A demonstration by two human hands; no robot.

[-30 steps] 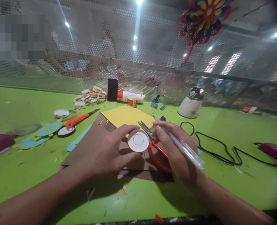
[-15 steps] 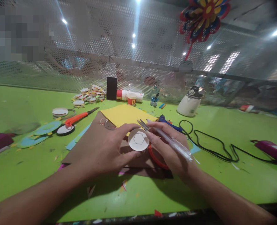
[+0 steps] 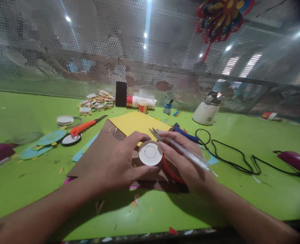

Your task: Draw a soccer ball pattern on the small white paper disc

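Observation:
A white round paper cup base (image 3: 150,153) with a hexagon drawn in dark line faces me. My left hand (image 3: 124,159) grips it from the left, thumb below and fingers above. My right hand (image 3: 182,156) touches its right edge with the fingertips. A clear-barrelled pen (image 3: 187,150) lies slanted across the right hand, held by the fingers. Scissors with a red handle (image 3: 172,171) sit under or within the right hand, blades showing past the fingers; I cannot tell whether they are gripped. Brown sheets (image 3: 94,152) and a yellow sheet (image 3: 137,122) lie beneath.
An orange-handled cutter (image 3: 85,127), blue paper discs (image 3: 52,137) and a pile of cup pieces (image 3: 96,101) are leftward. A paper cup (image 3: 143,106), dark upright phone-like slab (image 3: 121,94) and white jug (image 3: 207,110) stand behind. A black cable (image 3: 231,161) loops at right.
The cup base has turned slightly and sits a touch lower, its drawn hexagon facing me more fully. My right fingers stay at its edge with the pen. The view has shifted slightly.

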